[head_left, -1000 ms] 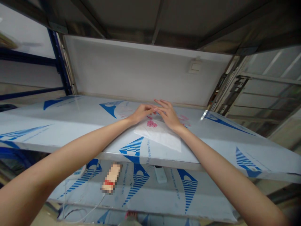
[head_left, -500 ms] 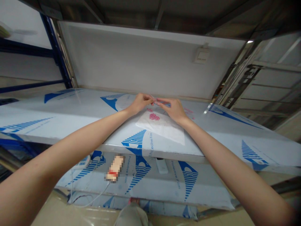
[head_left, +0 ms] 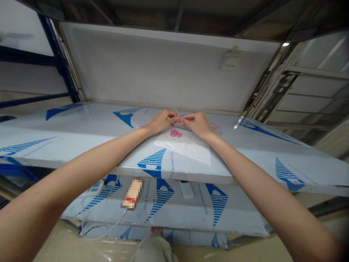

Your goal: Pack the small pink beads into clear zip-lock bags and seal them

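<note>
My left hand (head_left: pixel 164 120) and my right hand (head_left: pixel 197 124) meet over the far part of the table, thumbs and fingertips pinched close together. Something thin and see-through (head_left: pixel 176 111) pokes up between the fingertips; its kind is too small and blurred to make out. Just below the hands, a cluster of small pink bead-like pieces (head_left: pixel 176 133) lies on a white, thin sheet or flat bag (head_left: pixel 191 147). More pink pieces (head_left: pixel 216 127) are beyond my right hand, partly hidden by it.
Blue-printed protective film covers the tabletop (head_left: pixel 81 140). Below it, a lower shelf (head_left: pixel 177 211) carries a white device (head_left: pixel 187 190), a pixelated object (head_left: pixel 133 193) with a cable, and a white unit with buttons (head_left: pixel 95 187). A wall switch (head_left: pixel 231 61) is behind; a metal shelf (head_left: pixel 174 16) hangs overhead.
The whole view has shifted slightly. Both hands stay together at nearly the same place, with fingertips a little closer, and the see-through thing now sticks up more between them.
</note>
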A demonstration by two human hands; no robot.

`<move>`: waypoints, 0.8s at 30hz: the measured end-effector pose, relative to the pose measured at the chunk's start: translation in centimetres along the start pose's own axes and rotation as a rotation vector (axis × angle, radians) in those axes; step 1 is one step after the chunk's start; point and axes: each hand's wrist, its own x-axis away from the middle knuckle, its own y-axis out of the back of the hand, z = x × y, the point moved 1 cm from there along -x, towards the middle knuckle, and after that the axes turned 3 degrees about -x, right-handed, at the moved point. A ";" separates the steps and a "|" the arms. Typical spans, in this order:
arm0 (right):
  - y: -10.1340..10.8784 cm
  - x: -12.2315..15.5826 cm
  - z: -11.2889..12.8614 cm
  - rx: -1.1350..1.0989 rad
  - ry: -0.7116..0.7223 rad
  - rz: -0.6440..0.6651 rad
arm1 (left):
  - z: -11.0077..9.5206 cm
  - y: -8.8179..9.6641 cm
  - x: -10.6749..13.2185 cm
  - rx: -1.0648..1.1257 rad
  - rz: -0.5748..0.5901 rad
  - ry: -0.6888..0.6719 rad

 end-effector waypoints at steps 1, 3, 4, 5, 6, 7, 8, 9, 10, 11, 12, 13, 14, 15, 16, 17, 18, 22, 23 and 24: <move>0.2 -0.1 0.0 0.029 -0.020 -0.030 | -0.2 0.0 0.0 -0.034 0.003 0.007; 0.5 -0.2 0.1 0.069 -0.074 -0.097 | -0.6 0.0 -0.1 -0.087 0.010 0.019; 0.6 -0.2 0.1 0.079 -0.096 -0.123 | -0.7 -0.1 -0.1 -0.101 0.014 0.020; 0.7 -0.2 0.2 0.084 -0.108 -0.138 | -0.7 -0.2 -0.1 -0.109 0.013 0.020; 0.7 -0.2 0.2 0.080 -0.105 -0.139 | -0.7 -0.3 -0.1 -0.114 0.009 0.017; 0.7 -0.1 0.2 0.071 -0.089 -0.126 | -0.7 -0.4 -0.1 -0.119 0.003 0.011; 0.6 0.0 0.3 0.059 -0.065 -0.107 | -0.6 -0.5 -0.1 -0.130 -0.002 0.000; 0.5 0.0 0.2 0.047 -0.041 -0.088 | -0.6 -0.6 -0.1 -0.146 -0.004 -0.014; 0.3 0.1 0.2 0.039 -0.022 -0.074 | -0.5 -0.7 0.0 -0.162 -0.002 -0.031; 0.2 0.1 0.1 0.035 -0.013 -0.065 | -0.6 -0.8 0.0 -0.175 0.004 -0.049; 0.0 0.1 -0.1 0.030 -0.017 -0.062 | -0.6 -0.9 0.0 -0.184 0.013 -0.063; -0.1 0.0 -0.3 0.017 -0.033 -0.066 | -0.7 -0.9 0.1 -0.188 0.020 -0.069; -0.2 -0.1 -0.6 -0.013 -0.059 -0.076 | -0.7 -0.9 0.1 -0.187 0.023 -0.066; -0.2 -0.2 -0.8 -0.064 -0.094 -0.090 | -0.8 -0.9 0.1 -0.184 0.018 -0.056; -0.2 -0.3 -0.9 -0.133 -0.135 -0.101 | -0.7 -0.8 0.1 -0.183 -0.005 -0.042; -0.2 -0.4 -1.0 -0.213 -0.181 -0.113 | -0.6 -0.7 0.0 -0.182 -0.049 -0.022; -0.1 -0.5 -1.0 -0.293 -0.229 -0.122 | -0.4 -0.6 0.0 -0.180 -0.114 0.005; 0.4 -0.5 -0.5 -0.517 -0.334 -0.116 | 1.6 -0.4 -0.3 -0.069 -0.392 0.208; 0.6 -0.4 -0.4 -0.552 -0.328 -0.106 | 2.1 -0.5 -0.4 0.015 -0.393 0.270; 0.7 -0.4 -0.3 -0.582 -0.315 -0.092 | 2.5 -0.6 -0.4 0.124 -0.351 0.317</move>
